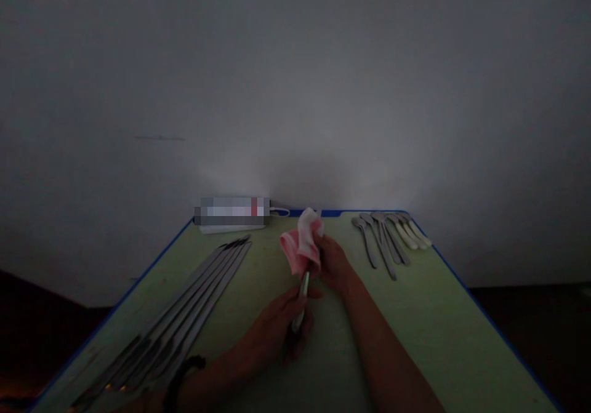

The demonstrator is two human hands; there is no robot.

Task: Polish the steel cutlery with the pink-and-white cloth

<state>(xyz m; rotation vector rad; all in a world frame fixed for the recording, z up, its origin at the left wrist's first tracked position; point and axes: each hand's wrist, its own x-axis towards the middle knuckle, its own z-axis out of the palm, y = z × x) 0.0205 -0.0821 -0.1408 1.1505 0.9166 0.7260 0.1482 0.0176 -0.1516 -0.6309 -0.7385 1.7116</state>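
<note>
Nearest the camera, two bare forearms [392, 345] stretch over a pale green table [443, 320] with a blue edge, a black wristband [174, 388] circling the left wrist. The left hand [281, 320] has its fingers curled snugly round the lower part of a shiny metal utensil [303, 287], which slants upward at the middle of the table. Its upper end disappears into a crumpled pink-and-white cloth [307, 234], so its kind cannot be told. The right hand [332, 262] grips that cloth from the right side, its fingers closed on the folds and partly hidden by them.

To the left, a fanned bundle of long, flat metal utensils [196, 299] runs from the near edge toward the back; dim light leaves their exact type unclear. Near the far right corner lie metal spoons [384, 240], bowls toward the wall [295, 93], and beside them several cream-handled cutlery pieces [406, 234]. At the far left corner stands a box-like object [232, 212], its front pixelated; whether it contains anything cannot be told. Beside it, a white cable [279, 210] curves to the right.
</note>
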